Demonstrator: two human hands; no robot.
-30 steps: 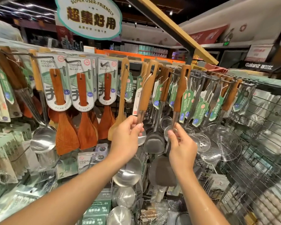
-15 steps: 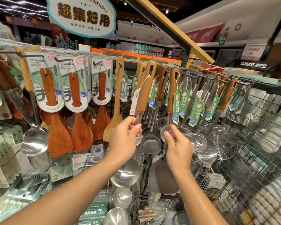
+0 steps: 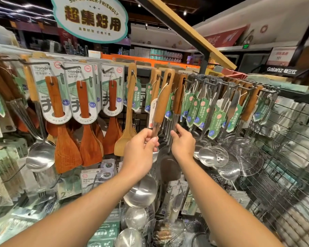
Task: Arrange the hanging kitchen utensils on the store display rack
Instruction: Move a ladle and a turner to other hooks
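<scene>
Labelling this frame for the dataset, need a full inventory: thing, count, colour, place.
Carded wooden spatulas: three front cards, red-brown, upper left hooks.
Bare wooden spatula: one, light wood, beside the cards.
Wood-handled utensils: several, steel with brown handles and green tags, centre hooks.
Ladle: one, steel, far left.
Slotted spoons and skimmers: several, steel, right.
Oval sign: one, cream with teal rim, top.
Left hand: grips a utensil's steel shaft.
Right hand: holds the next utensil's shaft.

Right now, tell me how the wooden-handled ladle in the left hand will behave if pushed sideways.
The wooden-handled ladle hangs from a hook, so it would probably swing. Its metal shank looks stiff. The left hand grips the shank, likely damping sway.
</scene>
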